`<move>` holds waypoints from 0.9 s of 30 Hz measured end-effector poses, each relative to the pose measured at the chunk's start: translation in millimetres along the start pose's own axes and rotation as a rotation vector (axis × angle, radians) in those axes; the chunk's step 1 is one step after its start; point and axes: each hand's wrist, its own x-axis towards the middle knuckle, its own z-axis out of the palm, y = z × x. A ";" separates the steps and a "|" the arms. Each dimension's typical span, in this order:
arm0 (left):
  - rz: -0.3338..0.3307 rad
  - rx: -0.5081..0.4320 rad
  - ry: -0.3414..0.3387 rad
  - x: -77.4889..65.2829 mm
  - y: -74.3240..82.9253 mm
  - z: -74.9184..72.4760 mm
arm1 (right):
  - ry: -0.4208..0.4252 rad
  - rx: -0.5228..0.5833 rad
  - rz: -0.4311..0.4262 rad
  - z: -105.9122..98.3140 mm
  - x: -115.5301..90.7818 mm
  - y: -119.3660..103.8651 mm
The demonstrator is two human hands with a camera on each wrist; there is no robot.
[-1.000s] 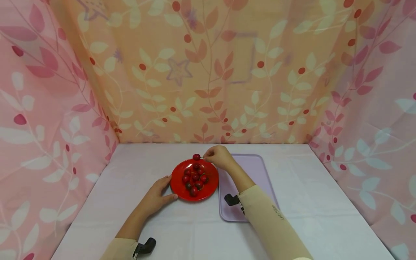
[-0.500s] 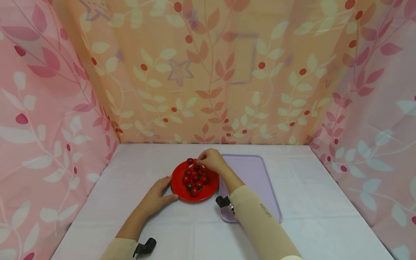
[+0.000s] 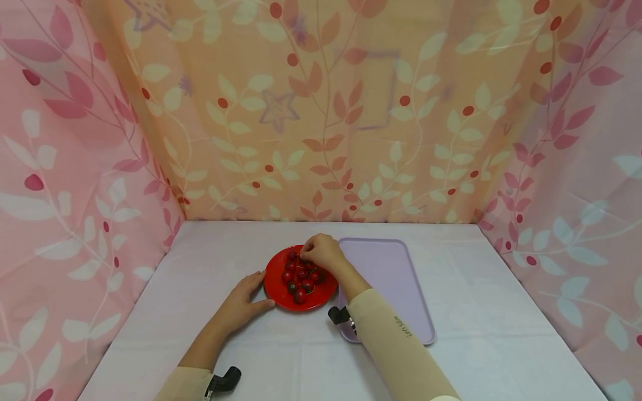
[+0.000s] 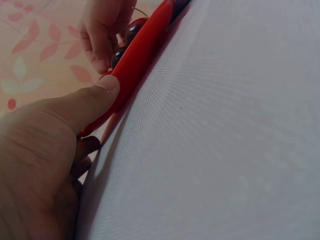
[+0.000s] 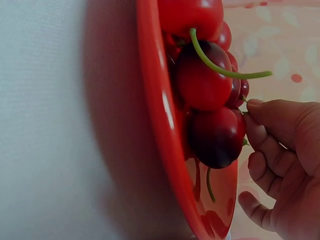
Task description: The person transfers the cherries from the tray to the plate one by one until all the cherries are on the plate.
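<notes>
A red plate bears a heap of dark red cherries, several with green stems. My left hand holds the plate's left rim, the thumb along the near edge and the bent fingers farther round it. Over the plate's far side, my right hand pinches a cherry's thin stem between thumb and forefinger. In the right wrist view, that right hand is beside the heap, its other fingers loosely curled. The pinched cherry is mostly hidden behind nearer ones.
A flat lilac tray lies just right of the plate, partly under my right forearm. The white-covered table ends at a floral curtain, and similar cloth stands on both sides.
My right hand has moved left and down over the plate, bringing the cherry from beyond the far rim onto the heap. The left hand has stayed at the rim.
</notes>
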 end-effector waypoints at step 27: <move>-0.002 0.013 0.006 1.0 0.2 -0.1 | -0.048 0.057 -0.076 -5.8 -12.8 6.5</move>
